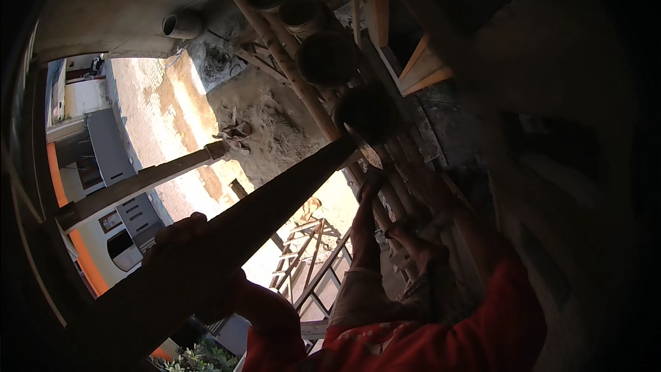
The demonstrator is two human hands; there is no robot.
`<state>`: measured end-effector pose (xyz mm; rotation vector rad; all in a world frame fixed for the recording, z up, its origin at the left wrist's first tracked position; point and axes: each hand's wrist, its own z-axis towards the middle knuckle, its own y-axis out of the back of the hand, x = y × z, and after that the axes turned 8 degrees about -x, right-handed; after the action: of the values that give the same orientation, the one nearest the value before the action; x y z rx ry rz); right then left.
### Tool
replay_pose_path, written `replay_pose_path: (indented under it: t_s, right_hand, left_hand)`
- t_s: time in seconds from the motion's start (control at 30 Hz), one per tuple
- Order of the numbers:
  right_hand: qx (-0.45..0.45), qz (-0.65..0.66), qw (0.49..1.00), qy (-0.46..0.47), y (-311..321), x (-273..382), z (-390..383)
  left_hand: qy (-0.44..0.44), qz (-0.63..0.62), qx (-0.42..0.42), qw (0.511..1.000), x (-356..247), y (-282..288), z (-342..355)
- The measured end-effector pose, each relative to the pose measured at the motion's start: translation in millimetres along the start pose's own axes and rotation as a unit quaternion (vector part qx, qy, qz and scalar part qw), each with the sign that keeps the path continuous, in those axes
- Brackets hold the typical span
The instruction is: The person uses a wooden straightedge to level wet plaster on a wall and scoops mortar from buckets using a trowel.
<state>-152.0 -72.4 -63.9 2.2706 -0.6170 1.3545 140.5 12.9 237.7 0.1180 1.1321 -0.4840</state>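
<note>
A long, dark wooden plank (261, 213) runs slantwise from the lower left up to the middle of the view. My left hand (180, 229) is closed around it, with the fingers curled over its far edge. The plank's narrow far end reaches close to a dark bucket (368, 114). My right hand (421, 180) is in deep shade over the bamboo poles, to the right of that end. Its fingers are too dark to read. A small pale pointed shape (370, 157) shows near it, and I cannot make out what it is.
Bare feet (413, 242) stand on a platform of bamboo poles (292, 89). Several buckets (301, 14) line it ahead. Far below lie sandy ground (265, 124) and a metal frame (310, 255). A wooden beam (155, 176) crosses at left. A window frame (420, 69) is at right.
</note>
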Motion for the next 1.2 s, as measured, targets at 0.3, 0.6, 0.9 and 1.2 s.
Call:
replay_pose_path:
  t_s: [0.3, 0.6, 0.9, 1.2]
  right_hand:
    - [-0.015, -0.117, 0.977, 0.178, 0.3, 98.8, -47.9]
    - [-0.187, -0.272, 0.921, 0.208, -32.2, -83.7, 89.6]
    - [-0.288, -0.200, 0.936, 0.008, -64.2, -79.6, 205.6]
    - [-0.212, -0.277, 0.919, 0.185, -14.9, -86.1, 91.4]
  left_hand:
    - [0.010, -0.058, 0.132, 0.989, -11.6, 6.5, 8.2]
    - [0.032, -0.092, 0.236, 0.967, -1.2, 28.2, 25.7]
    - [0.022, -0.108, 0.284, 0.953, -8.1, 56.2, 65.6]
    - [0.024, -0.173, 0.250, 0.952, -14.8, 36.9, 59.3]
